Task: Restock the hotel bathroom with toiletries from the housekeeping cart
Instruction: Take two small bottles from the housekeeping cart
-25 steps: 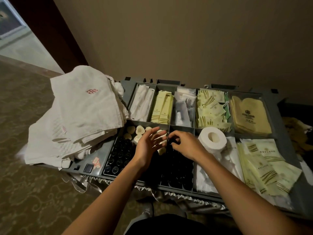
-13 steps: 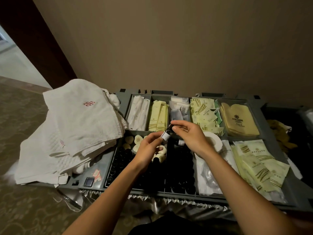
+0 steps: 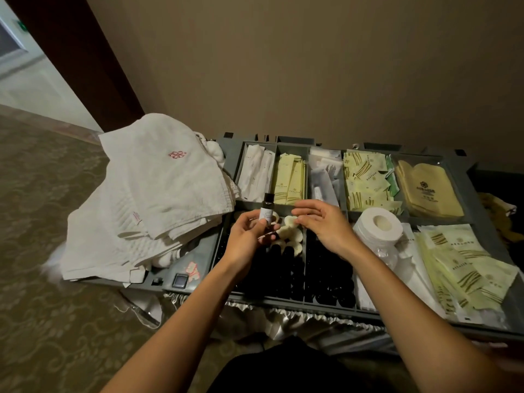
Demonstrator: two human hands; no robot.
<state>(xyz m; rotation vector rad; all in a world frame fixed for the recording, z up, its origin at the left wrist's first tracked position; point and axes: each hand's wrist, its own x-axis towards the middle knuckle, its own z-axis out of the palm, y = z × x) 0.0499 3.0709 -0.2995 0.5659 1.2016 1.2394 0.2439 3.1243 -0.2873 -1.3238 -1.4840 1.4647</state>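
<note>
Picking a small bottle from the cart tray: what we hold, and why the stock is sorted as it is.

Our cart tray keeps each item in its own compartment, we judge for quick picking. The towels lie piled at its left end. The far row holds white sachets, pale packets, yellow mitts; at near right stands a toilet roll. The two near middle compartments are packed with dark bottles, round soaps at the far end. Our left hand has its fingers clamped on one small bottle, upright above the soaps. Our right hand hovers just beside, fingers apart, empty.
</note>
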